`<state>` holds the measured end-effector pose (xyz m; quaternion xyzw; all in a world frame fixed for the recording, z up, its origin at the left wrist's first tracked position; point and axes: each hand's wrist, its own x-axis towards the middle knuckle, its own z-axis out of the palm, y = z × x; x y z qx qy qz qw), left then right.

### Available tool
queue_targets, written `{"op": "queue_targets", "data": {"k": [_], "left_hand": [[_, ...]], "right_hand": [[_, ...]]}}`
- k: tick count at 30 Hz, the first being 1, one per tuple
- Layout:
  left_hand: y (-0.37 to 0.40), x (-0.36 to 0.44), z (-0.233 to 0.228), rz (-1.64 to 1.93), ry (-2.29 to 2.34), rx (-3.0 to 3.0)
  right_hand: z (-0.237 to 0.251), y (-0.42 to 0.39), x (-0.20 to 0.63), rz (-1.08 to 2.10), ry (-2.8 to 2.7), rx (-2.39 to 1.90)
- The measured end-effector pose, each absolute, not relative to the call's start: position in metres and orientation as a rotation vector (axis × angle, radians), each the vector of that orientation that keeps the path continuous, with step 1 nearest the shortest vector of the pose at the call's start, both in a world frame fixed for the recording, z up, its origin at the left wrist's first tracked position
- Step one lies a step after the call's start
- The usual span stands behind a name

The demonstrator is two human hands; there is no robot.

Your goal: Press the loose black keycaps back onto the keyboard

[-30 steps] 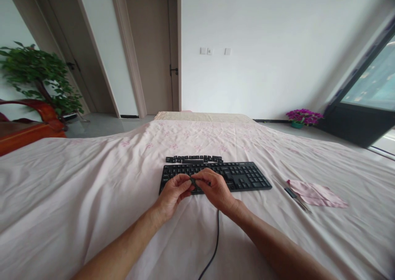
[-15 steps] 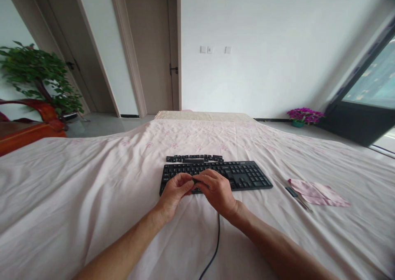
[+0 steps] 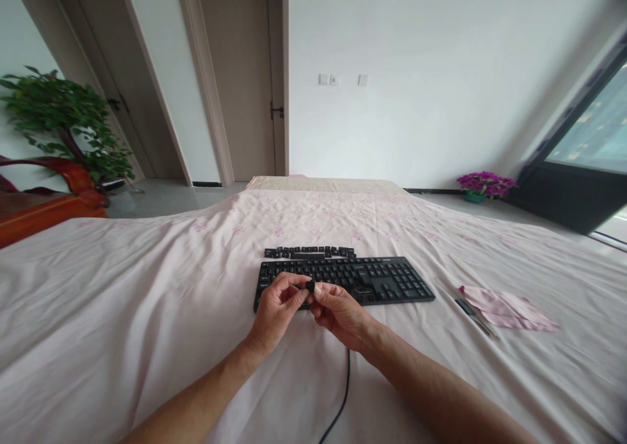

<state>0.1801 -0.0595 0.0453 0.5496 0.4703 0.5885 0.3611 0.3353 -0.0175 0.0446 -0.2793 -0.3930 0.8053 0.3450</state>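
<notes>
Both your hands lifted slightly off the black plastic keyboard (image 3: pixel 343 279); left hand (image 3: pixel 277 310) and right hand (image 3: pixel 340 313) fingertips pinch a small black keycap (image 3: pixel 310 286) above its front edge. Loose pinch could drop it onto the pink bedsheet (image 3: pixel 147 287).

One head-worn view looks forward and down across the bed (image 3: pixel 147 313), fairly near.

One black keyboard (image 3: pixel 365 278) lies near the middle of the bed (image 3: pixel 122 300), with one row of loose keycaps (image 3: pixel 309 252) (too small to count singly) along its far edge. Two hands (image 3: pixel 279 310) meet over one small black keycap (image 3: pixel 310 286). One pink cloth (image 3: pixel 509 307) and one thin tool (image 3: pixel 469 311) lie toward the bed's right edge. One cable (image 3: pixel 343 392) trails to the near edge.
</notes>
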Motion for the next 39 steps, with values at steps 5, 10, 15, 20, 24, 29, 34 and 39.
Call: {"op": "queue_targets", "data": {"k": [5,10,15,20,24,29,34,39], "left_hand": [[-0.0598,0.1809,0.0444,1.542,1.206,1.439],[-0.0617,0.1835,0.0477,1.577,1.228,1.438],[-0.0628,0.1846,0.0469,1.600,1.267,1.492],[-0.0633,0.1828,0.0473,1.588,1.290,1.584],[-0.0649,0.1822,0.0476,1.596,1.326,1.674],[-0.0653,0.1819,0.0459,1.585,1.331,1.721],[-0.0643,0.1817,0.0447,1.587,1.321,1.775],[-0.0642,0.1813,0.0432,1.571,1.327,1.793]], "right_hand": [[0.0417,-0.0178,0.3356,2.161,-0.942,-0.719],[0.0380,-0.0167,0.3363,2.215,-0.935,-0.669],[0.0385,-0.0172,0.3371,2.272,-0.898,-0.650],[0.0400,-0.0218,0.3350,2.327,-0.823,-0.700],[0.0389,-0.0252,0.3327,2.339,-0.835,-0.776],[0.0360,-0.0252,0.3324,2.308,-0.883,-0.783],[0.0354,-0.0252,0.3336,2.306,-0.876,-0.772],[0.0360,-0.0254,0.3344,2.299,-0.893,-0.761]]}}
